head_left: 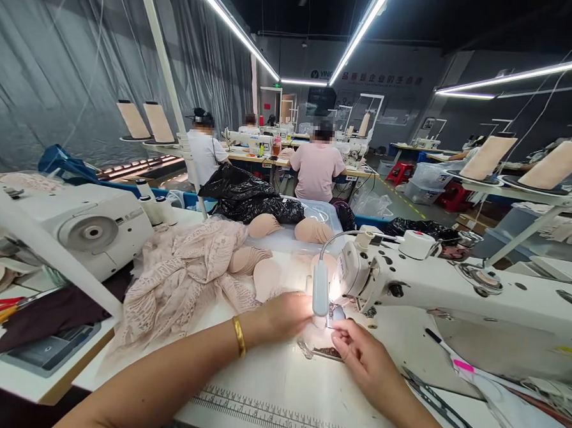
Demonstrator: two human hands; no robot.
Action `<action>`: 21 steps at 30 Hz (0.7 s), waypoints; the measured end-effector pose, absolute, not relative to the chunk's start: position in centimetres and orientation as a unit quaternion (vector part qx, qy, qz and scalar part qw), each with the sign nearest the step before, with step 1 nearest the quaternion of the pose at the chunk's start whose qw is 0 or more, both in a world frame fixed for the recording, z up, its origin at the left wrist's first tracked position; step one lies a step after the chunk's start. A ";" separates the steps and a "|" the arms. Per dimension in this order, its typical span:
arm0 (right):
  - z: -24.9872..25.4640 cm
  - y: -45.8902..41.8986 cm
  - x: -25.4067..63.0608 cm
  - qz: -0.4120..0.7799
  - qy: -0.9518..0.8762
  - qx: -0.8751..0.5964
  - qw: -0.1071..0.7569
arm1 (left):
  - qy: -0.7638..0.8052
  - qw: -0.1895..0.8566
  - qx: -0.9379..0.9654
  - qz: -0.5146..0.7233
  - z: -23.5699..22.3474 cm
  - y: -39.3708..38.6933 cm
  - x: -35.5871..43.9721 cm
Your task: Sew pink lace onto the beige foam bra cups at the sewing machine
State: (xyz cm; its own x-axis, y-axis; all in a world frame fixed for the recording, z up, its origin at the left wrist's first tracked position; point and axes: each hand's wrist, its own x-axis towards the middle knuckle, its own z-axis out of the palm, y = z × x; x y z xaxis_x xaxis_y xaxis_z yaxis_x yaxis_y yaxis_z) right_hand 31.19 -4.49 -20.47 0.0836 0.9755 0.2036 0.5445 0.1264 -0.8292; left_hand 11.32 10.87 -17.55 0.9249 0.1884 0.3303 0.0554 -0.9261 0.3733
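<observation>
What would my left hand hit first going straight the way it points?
Your left hand lines up with the slim grey lamp head, but that may hang above; then probably the small shiny grey metal part beyond.

Sewing machines, thread cones, heaped lace and seated co-workers show a garment workshop

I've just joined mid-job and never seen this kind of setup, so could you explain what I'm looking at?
There's no robot here: one picture, from a camera worn on a person's head, looking forward and down. The bare left hand and right hand work at a white sewing machine, under a small lamp. Both are by pale material near the needle area; glare and blur hide exactly what the fingers hold. Left of them lie crumpled lace fabric and beige rounded pieces. A ruler strip runs nearer the camera; dark snips lie at right.
</observation>
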 end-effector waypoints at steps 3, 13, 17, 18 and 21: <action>-19.0 -5.1 28.0 0.434 -0.461 -0.592 0.498 | 0.041 0.220 0.957 0.186 -17.2 8.7 8.4; -17.9 -7.7 21.9 0.498 -0.191 -0.489 0.691 | 0.377 0.289 0.786 0.396 -17.2 2.1 -1.1; -20.2 -9.2 19.8 0.433 -0.236 -0.514 0.702 | 0.254 0.806 0.509 0.163 -18.5 -4.7 1.3; -20.9 -9.9 19.2 0.410 -0.255 -0.528 0.699 | 0.261 0.853 0.414 0.179 -18.6 -5.6 2.3; -22.7 -12.7 18.0 0.345 -0.309 -0.563 0.684 | 0.296 0.856 0.258 0.337 -18.1 -6.0 4.6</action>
State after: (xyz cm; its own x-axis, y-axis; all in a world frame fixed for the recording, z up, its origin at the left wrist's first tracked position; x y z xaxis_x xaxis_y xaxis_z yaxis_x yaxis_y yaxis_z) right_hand 18.02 -12.65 -22.72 0.5708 0.8204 0.0338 -0.1245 0.1271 -0.9840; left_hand 4.56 -6.03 -18.11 0.5982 0.7293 -0.3321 -0.4235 0.6395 0.6416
